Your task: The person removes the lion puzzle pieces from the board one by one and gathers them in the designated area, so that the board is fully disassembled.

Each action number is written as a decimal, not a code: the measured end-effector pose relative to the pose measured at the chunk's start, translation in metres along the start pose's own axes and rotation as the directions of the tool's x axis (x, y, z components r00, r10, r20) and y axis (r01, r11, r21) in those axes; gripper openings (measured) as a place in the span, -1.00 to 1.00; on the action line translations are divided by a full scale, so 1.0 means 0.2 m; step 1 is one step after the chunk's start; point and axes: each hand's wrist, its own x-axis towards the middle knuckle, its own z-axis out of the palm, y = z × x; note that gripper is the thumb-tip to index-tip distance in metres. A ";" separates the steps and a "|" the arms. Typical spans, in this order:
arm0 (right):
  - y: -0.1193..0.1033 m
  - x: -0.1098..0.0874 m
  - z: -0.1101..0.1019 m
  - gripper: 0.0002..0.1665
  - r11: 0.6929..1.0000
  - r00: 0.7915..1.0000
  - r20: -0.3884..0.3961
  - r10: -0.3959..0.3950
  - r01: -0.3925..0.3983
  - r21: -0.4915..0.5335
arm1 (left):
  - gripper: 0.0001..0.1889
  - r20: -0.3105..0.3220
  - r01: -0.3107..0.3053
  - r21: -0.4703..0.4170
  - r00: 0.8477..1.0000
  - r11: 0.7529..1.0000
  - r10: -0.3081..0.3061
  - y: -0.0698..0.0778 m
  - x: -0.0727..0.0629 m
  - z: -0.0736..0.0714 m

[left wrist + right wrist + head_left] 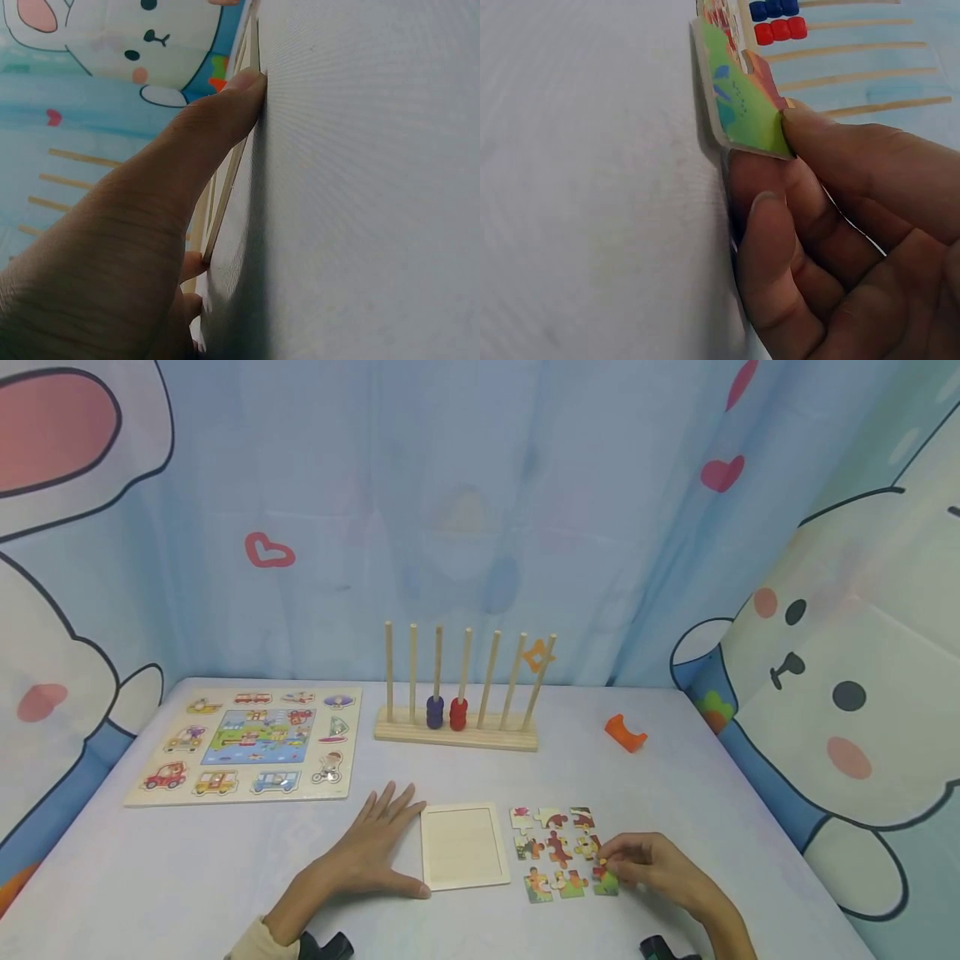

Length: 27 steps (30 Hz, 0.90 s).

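Observation:
A shallow wooden puzzle tray (pixel 465 847) lies flat in front of me. My left hand (pixel 375 852) is spread at its left side, with thumb and a fingertip touching the tray's edge; the left wrist view shows the thumb (pixel 241 81) against the rim. On the right, my right hand (pixel 660 870) pinches a green puzzle piece (pixel 606 882) at the lower right of a loose group. In the right wrist view that jigsaw piece (pixel 739 97) is tilted, one edge raised off the tabletop. Several other animal-picture pieces (pixel 558 850) lie spaced in rows between tray and right hand.
Behind the tray stands a wooden peg rack (pixel 457 737) with blue beads (pixel 435 713) and red beads (pixel 458 714). A vehicle puzzle board (pixel 255 783) lies at the back left. An orange curved block (pixel 626 734) sits at the back right. A patterned curtain (pixel 465 510) hangs behind.

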 end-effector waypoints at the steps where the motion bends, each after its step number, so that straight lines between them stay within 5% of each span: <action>1: 0.00 0.00 0.00 -0.71 1.000 1.000 0.003 -0.001 0.001 0.002 | 0.19 0.001 0.001 0.002 1.000 1.000 -0.001 0.00 0.00 0.00; 27: -0.01 0.00 0.00 -0.65 0.999 0.999 -0.016 -0.033 0.033 -0.037 | 0.19 -0.009 -0.015 -0.006 1.000 1.000 0.015 -0.01 0.00 0.01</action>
